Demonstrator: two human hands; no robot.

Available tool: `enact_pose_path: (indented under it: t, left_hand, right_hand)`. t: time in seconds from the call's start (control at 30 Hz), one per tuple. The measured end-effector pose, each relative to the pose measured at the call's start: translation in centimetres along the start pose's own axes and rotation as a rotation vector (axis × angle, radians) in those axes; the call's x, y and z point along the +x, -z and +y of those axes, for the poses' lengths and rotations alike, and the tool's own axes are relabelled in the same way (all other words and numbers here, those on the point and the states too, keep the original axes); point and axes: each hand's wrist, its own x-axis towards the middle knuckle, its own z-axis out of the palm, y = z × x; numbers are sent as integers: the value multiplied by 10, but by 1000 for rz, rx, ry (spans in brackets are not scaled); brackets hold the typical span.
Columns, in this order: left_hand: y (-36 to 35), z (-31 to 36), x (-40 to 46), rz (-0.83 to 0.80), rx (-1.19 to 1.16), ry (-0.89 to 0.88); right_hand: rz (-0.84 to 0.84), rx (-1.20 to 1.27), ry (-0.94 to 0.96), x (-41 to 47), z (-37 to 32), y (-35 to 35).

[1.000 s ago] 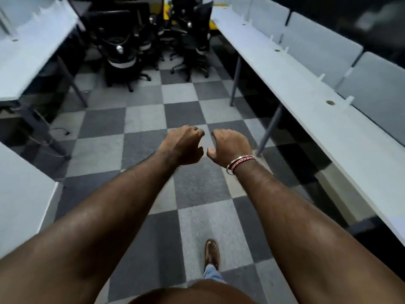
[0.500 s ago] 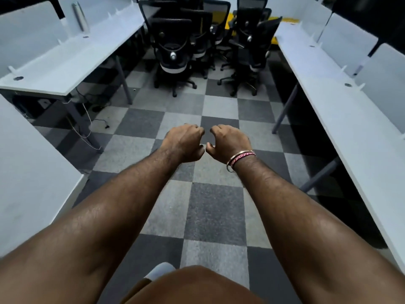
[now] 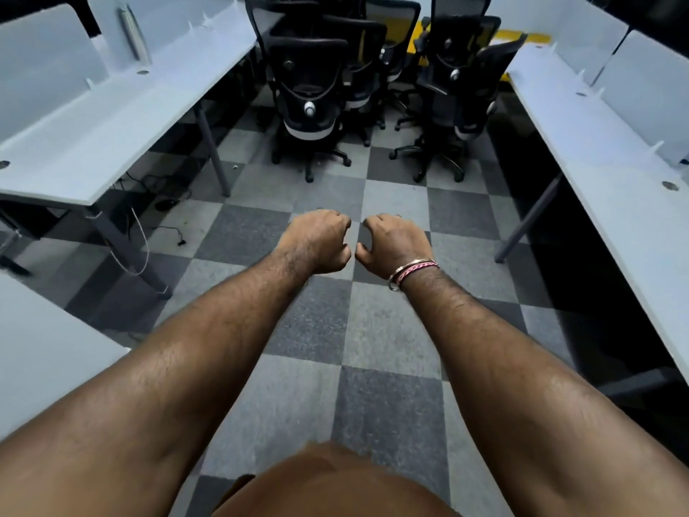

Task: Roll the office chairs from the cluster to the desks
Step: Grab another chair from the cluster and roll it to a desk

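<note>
Both arms reached forward over the checkered carpet floor (image 3: 309, 330), the hands side by side and nearly touching at the knuckles. The left hand (image 3: 317, 238) was a loose fist, fingers curled under, holding nothing. The right hand (image 3: 395, 244) was curled the same way and also held nothing; two bracelets (image 3: 412, 272) — one metal, one red braided — sat on its wrist.

On the left stood a long white desk (image 3: 112, 117) with a silvery bottle (image 3: 132, 31) upright near its back panel, and cables (image 3: 156, 203) lay on the floor beneath it. A second white desk corner (image 3: 37, 348) was cut off at the lower left edge. Farther ahead, well apart from the hands, the cluster of black office chairs (image 3: 369, 87) stood between the desk rows; the nearest chair (image 3: 309, 102) had its back to the camera. The chairs overlapped so much that I could not count them surely — at least five backs showed. On the right ran another long white desk (image 3: 615, 162) with panels behind it, its near end cut off by the frame.
</note>
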Motion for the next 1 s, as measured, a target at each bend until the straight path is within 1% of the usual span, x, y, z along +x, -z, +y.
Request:
enact_pose_path:
  t: [0.13,0.2,0.27,0.3,0.47,0.57,0.73,0.87,1.0]
  left_hand:
    - [7,-49,78,5,1,24]
    - [3,-63,102,-2,-2,33]
    - [-7,-82,150,-3,-3,43]
    - [-10,-87,161,-11,-5,43]
    - [-32,-128,280,-11,1,79]
    - [-38,-148,358,-44,10,100]
    - [-40,-180,459,-46,-15,159]
    - [-46,-216,531,-56,-18,195]
    - [-65,-267,602,-54,-22,183]
  right_hand:
    - [-7,15,-9,88,9,-17]
    - [-14,35,10,115,13,-23]
    - [-11,38,20,165,26,-41]
    - [-14,40,25,176,28,-46]
    - [-35,56,61,290,66,-94]
    - [-58,58,84,364,96,-121]
    - [-71,47,159,471,130,-142]
    - [-73,41,190,550,142,-157]
    - [-84,37,210,635,146,-186]
